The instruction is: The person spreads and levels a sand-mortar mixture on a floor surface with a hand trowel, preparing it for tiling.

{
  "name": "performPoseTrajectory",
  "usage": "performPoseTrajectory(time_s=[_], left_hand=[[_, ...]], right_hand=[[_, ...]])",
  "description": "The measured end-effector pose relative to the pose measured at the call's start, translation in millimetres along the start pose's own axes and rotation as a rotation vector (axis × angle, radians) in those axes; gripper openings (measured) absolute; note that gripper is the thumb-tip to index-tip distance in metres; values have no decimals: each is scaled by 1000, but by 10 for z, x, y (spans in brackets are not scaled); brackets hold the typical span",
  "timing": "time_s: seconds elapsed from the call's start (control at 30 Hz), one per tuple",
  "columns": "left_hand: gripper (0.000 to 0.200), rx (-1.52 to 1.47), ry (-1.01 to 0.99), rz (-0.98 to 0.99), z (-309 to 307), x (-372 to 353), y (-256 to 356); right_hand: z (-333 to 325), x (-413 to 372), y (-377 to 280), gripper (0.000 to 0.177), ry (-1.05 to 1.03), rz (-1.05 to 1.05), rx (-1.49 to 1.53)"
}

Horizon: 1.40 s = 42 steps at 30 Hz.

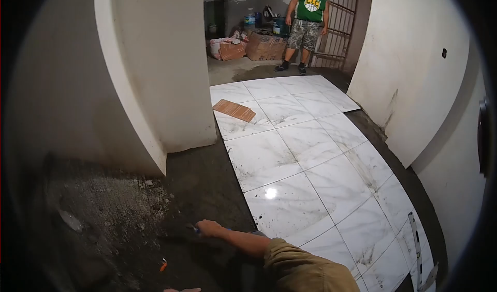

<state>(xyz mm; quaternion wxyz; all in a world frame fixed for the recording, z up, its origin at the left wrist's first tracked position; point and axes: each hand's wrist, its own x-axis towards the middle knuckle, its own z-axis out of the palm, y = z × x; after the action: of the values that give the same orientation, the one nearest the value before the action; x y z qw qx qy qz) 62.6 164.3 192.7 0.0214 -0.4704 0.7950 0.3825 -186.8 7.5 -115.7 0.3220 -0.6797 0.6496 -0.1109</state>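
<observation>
My right hand (pixel 209 228) reaches out over the dark wet mortar (pixel 207 183), its fingers closed round a tool with a blue handle, most of which is hidden. Only a little of my left hand (pixel 182 290) shows at the bottom edge, and what its fingers do is cut off. Just above it, a small orange object (pixel 163 265) lies on the mortar. White marbled tiles (pixel 279 204) cover the floor beside my right arm. A brown piece of tile or board (pixel 234 110) rests on the tiles farther off.
A level (pixel 415 240) lies on the tiles at the right. A person (pixel 308 23) in a green top stands beyond the tiles, near cardboard boxes (pixel 265 47) and a metal gate (pixel 336 25). Walls (pixel 160 59) flank the opening. A clear plastic item (pixel 71 221) lies at left.
</observation>
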Motion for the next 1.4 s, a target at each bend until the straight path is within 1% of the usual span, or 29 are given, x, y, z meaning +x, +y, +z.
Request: performPoseTrajectory(time_s=[0.03, 0.1, 0.17, 0.2, 0.27, 0.3, 0.37, 0.43, 0.47, 0.5, 0.53, 0.57, 0.6, 0.63, 0.7, 0.73, 0.77, 0.83, 0.87, 0.93, 0.97, 1.03, 1.07, 1.1, 1.17, 1.2, 1.3, 1.37, 1.4], left_hand=[[27, 103, 26, 90, 14, 23, -20], [33, 165, 36, 64, 67, 29, -28], [44, 269, -2, 116, 112, 64, -70], [44, 275, -1, 116, 100, 77, -60], [48, 313, -145, 85, 92, 93, -16], [48, 308, -161, 83, 71, 31, 97], [47, 422, -141, 149, -70, -131, 474], [35, 239, 17, 390, -35, -194, 648], [42, 212, -62, 404, 70, -152, 481], [37, 209, -23, 429, 122, -120, 510], [39, 202, -52, 448, 140, -58, 477], [37, 165, -62, 421, 164, -8, 404], [38, 171, -31, 437, 199, 40, 264], [38, 131, -27, 370, 235, 73, 141], [36, 352, -160, 363, 284, 158, -32], [36, 316, -169, 431, 318, 174, -73], [36, 306, -150, 428, 311, 77, -62], [38, 195, -309, 577, 359, 10, -139], [38, 184, -302, 575, 329, 5, -130], [38, 90, -277, 562, 324, 6, -125], [38, 64, -276, 565, 407, -15, -138], [26, 247, 51, 711, 700, -17, -177], [22, 627, 347, 769, 808, 18, -180], [22, 627, 352, 750, 745, 37, -180], [22, -103, 120, 516, 494, 25, -159], [22, -105, 115, 505, 386, 39, -188], [20, -147, 120, 575, 220, 103, -265], [20, -156, 141, 584, 208, 106, -278], [20, -161, 143, 580, 219, 103, -284]], right_hand=[[-18, -8, 40, 39, 44, -8, 55], [-18, 13, 148, 39, 94, -24, 110], [53, 77, 270, 42, 155, -17, 177], [38, 92, 265, 42, 159, -19, 180], [40, 104, 264, 44, 119, 126, 187], [22, 55, 271, 44, 109, 139, 193], [-79, 1, 205, 45, 192, 73, 296], [96, 210, 349, 42, 378, -26, 220], [300, 518, 525, 41, 101, -58, -131], [-96, 137, 351, 42, 129, -109, -229], [-155, 65, 143, 43, 176, 202, -65], [-221, -25, 66, 48, 122, 271, 66], [-99, 107, 248, 52, 85, 198, 104], [-61, 155, 350, 50, 179, 99, 111], [-336, 36, 202, 46, 73, 146, -20], [-335, -15, 306, 45, 20, 100, -78], [-430, -115, 303, 45, -14, 44, -140], [-460, -194, 339, 44, -337, -60, -358], [-418, -249, 433, 44, -346, -62, -367], [-215, -323, 778, 39, -484, -392, -350], [-147, -301, 960, 39, -507, -382, -358], [-77, -106, 1211, 48, -324, -512, -638], [-254, 75, 766, 44, -346, -359, -647], [-140, 315, 1065, 35, -264, -221, -604], [-311, 512, 516, 28, -122, -90, -495], [-284, 513, 400, 28, -131, -93, -487], [-207, 437, 192, 25, -19, -145, -347], [-1, 328, 171, 23, -235, -450, -427], [303, 456, 662, 25, -390, -427, -608]])
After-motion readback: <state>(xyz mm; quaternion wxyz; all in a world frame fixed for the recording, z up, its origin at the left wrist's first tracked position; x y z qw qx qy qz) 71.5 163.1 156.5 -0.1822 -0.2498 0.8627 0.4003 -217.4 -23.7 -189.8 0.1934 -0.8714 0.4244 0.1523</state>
